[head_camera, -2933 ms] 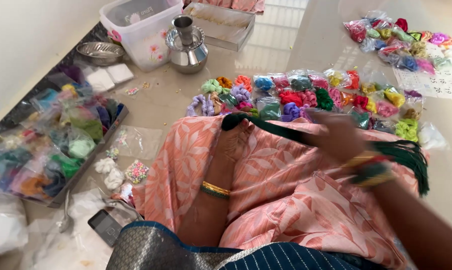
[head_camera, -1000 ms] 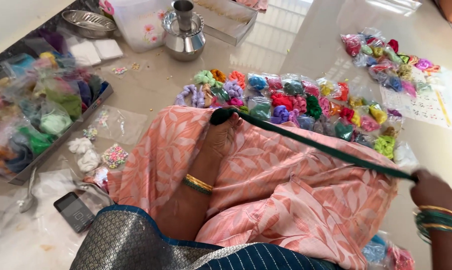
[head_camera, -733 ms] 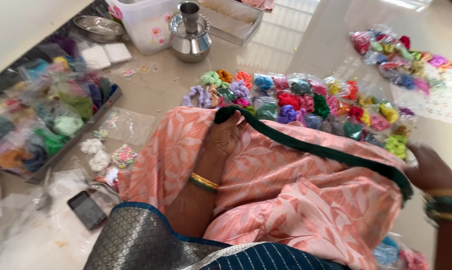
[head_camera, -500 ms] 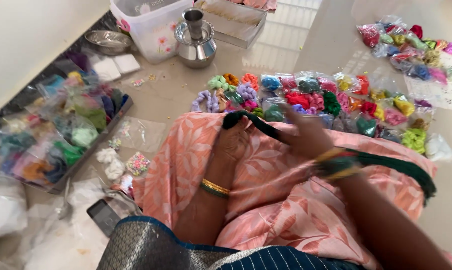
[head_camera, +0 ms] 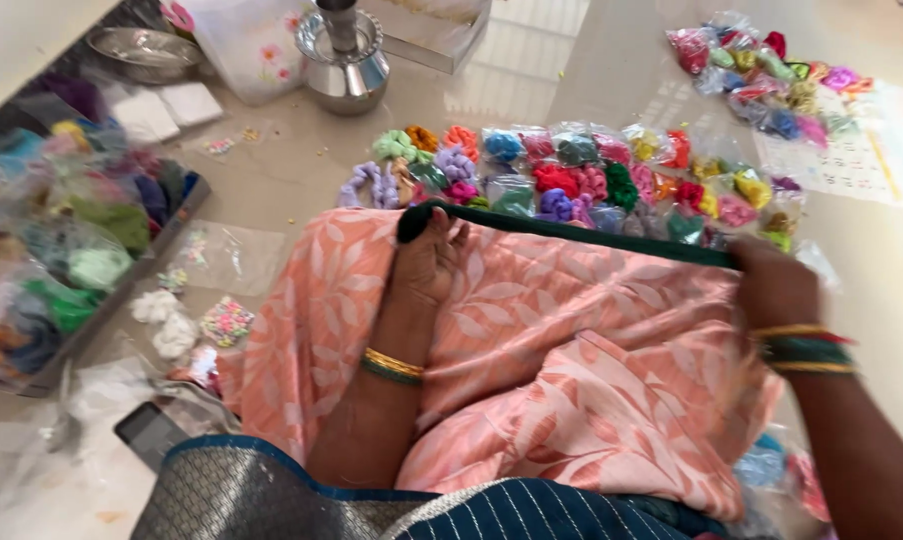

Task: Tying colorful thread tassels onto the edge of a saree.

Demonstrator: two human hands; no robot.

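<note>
Head view, present state. Peach leaf-print cloth (head_camera: 531, 350) spread over the lap, its dark green border (head_camera: 581, 232) stretched in a nearly straight line from 9 o'clock to 3 o'clock across mid-frame. Left hand (head_camera: 429, 262) closed on the rolled end of the border, fingers curled over it, gold bangle at the wrist. Right hand (head_camera: 776, 285) pinching the opposite end of the border at 3 o'clock, stacked green and gold bangles below it; exact finger grip blurred, but closed on the edge.

Head view, change against the earlier pictures. Half a second before, right hand close beside the left near frame centre, border slack and bunched. Now hands well apart, border drawn taut. One second before, a similar wide pull visible, so a repeated gather-and-stretch cycle indicated. Judged effect: edge straightened and length along the border exposed for further handling.

Surroundings. Row of small packets with coloured fabric pieces (head_camera: 571, 180) on the floor at 12 o'clock, just beyond the border. Steel pot (head_camera: 343, 60) at 11 o'clock. Tray of mixed packets (head_camera: 61, 250) at 9 o'clock. Second cluster of packets (head_camera: 771, 70) at 1 o'clock. Dark phone (head_camera: 151, 432) at 8 o'clock.
</note>
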